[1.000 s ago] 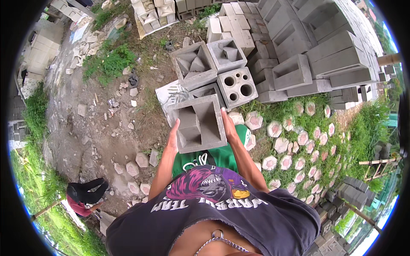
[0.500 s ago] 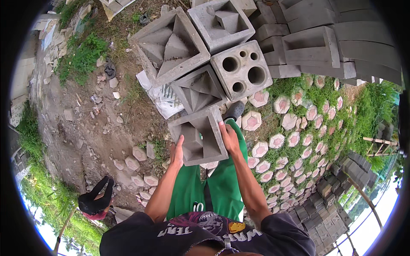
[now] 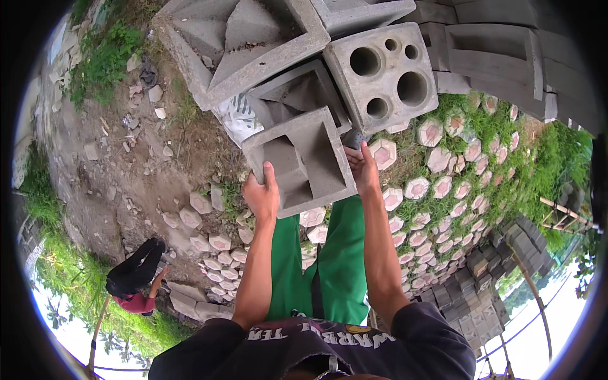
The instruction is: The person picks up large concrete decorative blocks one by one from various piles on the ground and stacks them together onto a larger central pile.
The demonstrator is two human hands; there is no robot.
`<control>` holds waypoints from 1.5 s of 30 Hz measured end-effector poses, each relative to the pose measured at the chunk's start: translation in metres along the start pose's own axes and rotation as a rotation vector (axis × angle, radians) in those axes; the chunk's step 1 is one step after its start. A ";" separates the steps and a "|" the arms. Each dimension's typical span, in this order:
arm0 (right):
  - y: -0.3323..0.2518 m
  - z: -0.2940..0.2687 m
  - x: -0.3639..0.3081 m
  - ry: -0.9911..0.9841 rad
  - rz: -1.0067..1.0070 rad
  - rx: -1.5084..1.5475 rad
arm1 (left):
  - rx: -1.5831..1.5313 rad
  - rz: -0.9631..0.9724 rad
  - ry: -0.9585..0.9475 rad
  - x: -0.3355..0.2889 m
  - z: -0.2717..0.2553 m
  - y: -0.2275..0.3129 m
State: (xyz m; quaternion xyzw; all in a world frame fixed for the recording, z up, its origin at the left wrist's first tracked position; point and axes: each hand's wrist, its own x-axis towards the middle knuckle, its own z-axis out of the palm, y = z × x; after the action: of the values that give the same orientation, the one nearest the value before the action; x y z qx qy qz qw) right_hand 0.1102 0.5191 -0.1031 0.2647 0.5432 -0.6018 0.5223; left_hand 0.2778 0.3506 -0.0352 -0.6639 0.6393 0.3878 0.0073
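A square grey concrete vent block point(image 3: 324, 152) with slanted inner faces is between my hands, tilted, in front of my knees. My left hand point(image 3: 261, 195) grips its left side, thumb up along the rim. At its right edge, my right hand point(image 3: 364, 170) presses its fingers to the side, thumb raised off the rim. Behind it, partly covered, is a similar smaller block point(image 3: 310, 92). To the right sits a block with several round holes point(image 3: 392, 73). A large block point(image 3: 269, 66) with angled inner faces lies at the far left of these.
Grey blocks point(image 3: 494, 44) are stacked at the far right. Hexagonal pavers point(image 3: 418, 188) lie in grass on the right. Bare dirt with rubble point(image 3: 120, 171) spreads left. A white printed sack point(image 3: 239, 120) pokes from under the blocks. Another person point(image 3: 136, 278) is at lower left.
The held block has turned and moved slightly away from me, overlapping the block behind it. My right thumb has come off its rim. The group of blocks appears closer.
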 end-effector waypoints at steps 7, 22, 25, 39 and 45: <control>0.060 -0.039 0.031 0.003 -0.198 0.783 | -0.060 -0.002 0.103 -0.020 0.016 0.043; 0.040 0.046 0.034 -0.059 -0.356 0.758 | -0.183 0.163 0.176 0.023 0.016 0.049; 0.026 0.064 0.033 -0.113 -0.425 0.759 | -0.158 0.218 0.171 0.033 0.011 0.057; -0.003 0.091 0.027 0.012 -0.545 0.643 | -0.263 0.325 0.165 0.046 0.015 0.067; -0.004 0.092 0.043 -0.090 -0.576 0.745 | -0.314 0.161 0.102 0.053 0.017 0.079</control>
State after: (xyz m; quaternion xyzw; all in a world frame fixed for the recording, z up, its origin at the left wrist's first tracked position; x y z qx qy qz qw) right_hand 0.1158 0.4183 -0.1144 0.2462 0.3185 -0.8869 0.2266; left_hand 0.1953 0.3005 -0.0364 -0.6224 0.6215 0.4480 -0.1602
